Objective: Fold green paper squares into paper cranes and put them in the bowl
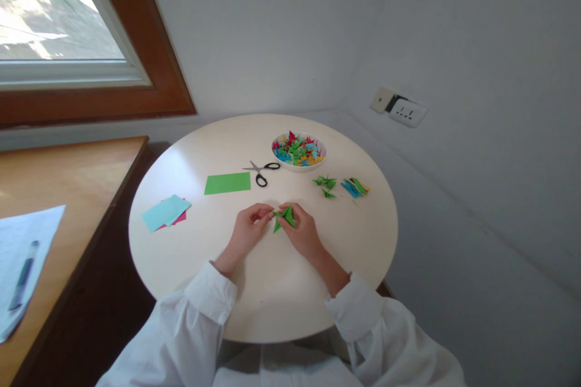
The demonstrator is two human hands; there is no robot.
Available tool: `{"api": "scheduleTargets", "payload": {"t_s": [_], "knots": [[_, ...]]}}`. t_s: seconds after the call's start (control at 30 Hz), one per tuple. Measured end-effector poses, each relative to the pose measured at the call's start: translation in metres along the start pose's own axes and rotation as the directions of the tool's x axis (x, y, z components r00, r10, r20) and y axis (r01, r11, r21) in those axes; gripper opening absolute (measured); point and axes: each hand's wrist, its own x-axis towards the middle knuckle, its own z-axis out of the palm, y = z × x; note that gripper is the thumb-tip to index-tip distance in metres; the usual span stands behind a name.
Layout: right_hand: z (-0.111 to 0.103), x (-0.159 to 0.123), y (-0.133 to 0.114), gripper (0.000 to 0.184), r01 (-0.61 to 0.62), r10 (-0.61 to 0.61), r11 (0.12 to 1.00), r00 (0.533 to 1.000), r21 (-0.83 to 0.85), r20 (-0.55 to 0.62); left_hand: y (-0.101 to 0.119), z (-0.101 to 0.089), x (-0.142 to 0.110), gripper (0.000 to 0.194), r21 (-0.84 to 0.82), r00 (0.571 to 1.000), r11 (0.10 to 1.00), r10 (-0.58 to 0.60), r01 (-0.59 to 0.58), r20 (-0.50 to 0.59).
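Observation:
Between my hands, over the middle of the round table [281,302], is a green paper crane [285,216]. My right hand [303,231] is closed on its right side, thumb and fingers pinching the paper. My left hand [249,227] pinches a pointed tip at the crane's left. Several small green folded cranes [325,184] lie beyond my right hand. Farther back, a white bowl [299,167] is heaped with red, blue, green and yellow cranes. Black-handled scissors [261,173] rest with their blades spread, beside a green paper sheet [227,183].
Folded coloured paper strips [355,187] lie near the table's right edge. Light blue sheets [167,211] overlap a pink one at the left. A wooden desk [91,187] with papers and a pen [23,276] stands farther left. Walls with a socket [407,112] close off the back and right.

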Motion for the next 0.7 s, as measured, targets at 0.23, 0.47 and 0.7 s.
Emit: {"api": "scheduleTargets", "payload": {"t_s": [0.23,0.47,0.7], "knots": [[0.0004,0.0001,-0.0019,0.013,0.079,-0.078,0.995,0.997,0.059,-0.023,0.0018,-0.0007,-0.0008,0.014,0.014,1.0,1.0,0.013,-0.013,-0.009],[-0.0014,-0.0008,-0.0076,0.012,0.111,-0.111,0.994,0.994,-0.001,-0.011,0.0028,-0.0004,-0.0034,0.011,0.064,0.997,0.995,0.076,-0.077,0.005],[-0.0015,-0.0009,-0.0084,0.007,0.158,-0.159,0.983,0.987,-0.096,-0.001,0.0039,-0.0006,-0.0033,0.009,0.124,0.992,0.985,0.123,-0.124,0.013]]}}
